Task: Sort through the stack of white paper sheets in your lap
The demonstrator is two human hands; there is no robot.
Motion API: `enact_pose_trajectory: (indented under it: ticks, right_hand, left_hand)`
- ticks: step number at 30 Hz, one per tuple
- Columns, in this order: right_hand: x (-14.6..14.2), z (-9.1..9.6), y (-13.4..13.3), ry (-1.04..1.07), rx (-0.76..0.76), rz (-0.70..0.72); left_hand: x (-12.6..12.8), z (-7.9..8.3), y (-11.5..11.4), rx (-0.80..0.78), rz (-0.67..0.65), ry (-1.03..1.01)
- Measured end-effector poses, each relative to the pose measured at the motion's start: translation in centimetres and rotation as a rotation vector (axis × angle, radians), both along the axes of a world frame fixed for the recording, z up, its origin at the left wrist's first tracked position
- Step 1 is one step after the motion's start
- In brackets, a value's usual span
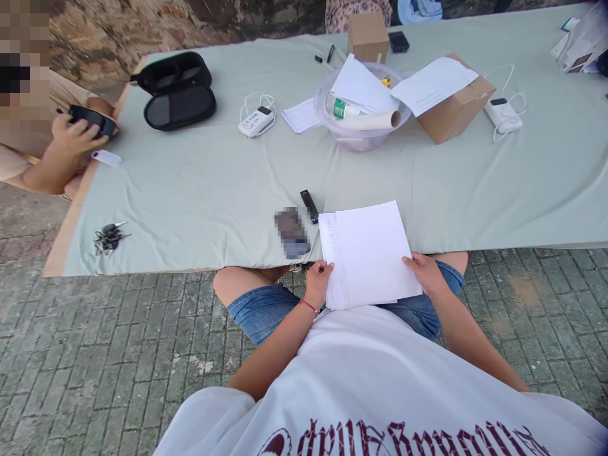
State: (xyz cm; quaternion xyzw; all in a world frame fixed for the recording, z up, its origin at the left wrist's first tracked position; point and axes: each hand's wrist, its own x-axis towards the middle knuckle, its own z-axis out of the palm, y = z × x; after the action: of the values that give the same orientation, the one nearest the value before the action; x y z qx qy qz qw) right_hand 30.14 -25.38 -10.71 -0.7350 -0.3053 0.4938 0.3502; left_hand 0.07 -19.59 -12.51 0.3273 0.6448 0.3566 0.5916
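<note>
A stack of white paper sheets (373, 253) rests partly on the near edge of the table and partly above my lap. My left hand (319, 282), with a red bracelet at its wrist, pinches the stack's left edge. On the opposite side my right hand (424, 272) grips the right edge between thumb and fingers. The top sheet looks blank, and a strip of faint print shows on a sheet beneath it at the left. Just beyond my left hand lie a blurred-out phone-like object (291, 232) and a small black device (310, 206).
On the green-grey tablecloth (213, 190) are keys (110, 238), an open black case (178, 92), white corded power banks (258, 121), a plastic basin (361, 136) holding papers and a bottle, and cardboard boxes (449, 117). At the left, another person's hand (73, 133) holds a black object.
</note>
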Motion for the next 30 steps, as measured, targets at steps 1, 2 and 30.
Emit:
enact_pose_trajectory:
  ticks: [1,2,30]
  right_hand:
    - [0.3,0.1,0.0,-0.01,0.006,-0.015]
    - [0.6,0.1,0.1,-0.007,0.011,-0.038]
    - [-0.9,0.3,0.2,-0.019,0.026,0.042]
  left_hand:
    - [0.0,0.0,0.0,0.003,-0.002,-0.005]
    - [0.0,0.0,0.0,0.013,-0.005,-0.008]
    - [0.0,0.3,-0.1,0.069,-0.02,0.018]
